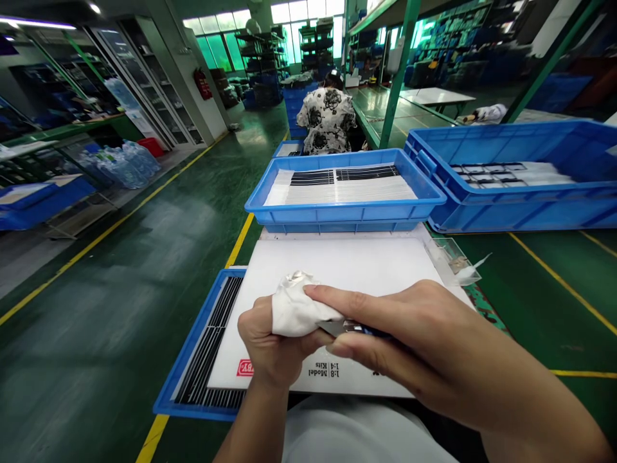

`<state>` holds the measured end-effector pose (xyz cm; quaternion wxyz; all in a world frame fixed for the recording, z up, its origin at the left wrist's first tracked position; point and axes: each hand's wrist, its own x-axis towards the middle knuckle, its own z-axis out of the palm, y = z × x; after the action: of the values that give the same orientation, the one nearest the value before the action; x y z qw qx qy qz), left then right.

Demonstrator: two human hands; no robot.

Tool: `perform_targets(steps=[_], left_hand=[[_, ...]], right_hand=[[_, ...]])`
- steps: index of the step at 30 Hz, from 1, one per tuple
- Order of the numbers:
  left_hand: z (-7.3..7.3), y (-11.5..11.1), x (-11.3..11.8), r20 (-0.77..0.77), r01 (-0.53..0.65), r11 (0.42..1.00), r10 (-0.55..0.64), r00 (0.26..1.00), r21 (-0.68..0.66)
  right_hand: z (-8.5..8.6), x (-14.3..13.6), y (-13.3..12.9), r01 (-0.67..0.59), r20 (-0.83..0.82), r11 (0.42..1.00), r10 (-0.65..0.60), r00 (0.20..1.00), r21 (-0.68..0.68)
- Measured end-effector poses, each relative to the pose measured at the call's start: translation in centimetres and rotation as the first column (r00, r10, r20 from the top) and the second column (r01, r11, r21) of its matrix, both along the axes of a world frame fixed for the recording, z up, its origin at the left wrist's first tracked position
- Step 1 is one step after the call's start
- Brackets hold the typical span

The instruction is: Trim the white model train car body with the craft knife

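Observation:
A crumpled white cloth (297, 307) is bunched in my left hand (270, 347), whose fingers are closed around it. My right hand (414, 334) is closed on a knife (359, 327) with a dark handle and a flat metal blade. The blade points left against the lower edge of the cloth, and my right index finger presses on the cloth from above. Both hands are over a white board (366, 263) with printed lettering along its near edge. Whatever the cloth covers inside my left hand is hidden.
Ahead stands a blue tray (347, 211) of white sheets and black strips. Another blue tray (193, 410) of black strips lies partly under the board. A clear box (446, 254) sits at the board's right edge. Large blue bins (525, 209) stand right; a person (328, 119) sits beyond.

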<state>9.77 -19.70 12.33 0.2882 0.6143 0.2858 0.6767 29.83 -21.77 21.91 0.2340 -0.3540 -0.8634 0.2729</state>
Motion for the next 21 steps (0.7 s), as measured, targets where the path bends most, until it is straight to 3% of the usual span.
perform_targets(steps=[21], left_hand=[[-0.32, 0.11, -0.32, -0.001, 0.044, 0.996, -0.044, 0.999, 0.074]], right_hand=[[-0.50, 0.00, 0.30, -0.021, -0.060, 0.998, 0.018, 0.998, -0.057]])
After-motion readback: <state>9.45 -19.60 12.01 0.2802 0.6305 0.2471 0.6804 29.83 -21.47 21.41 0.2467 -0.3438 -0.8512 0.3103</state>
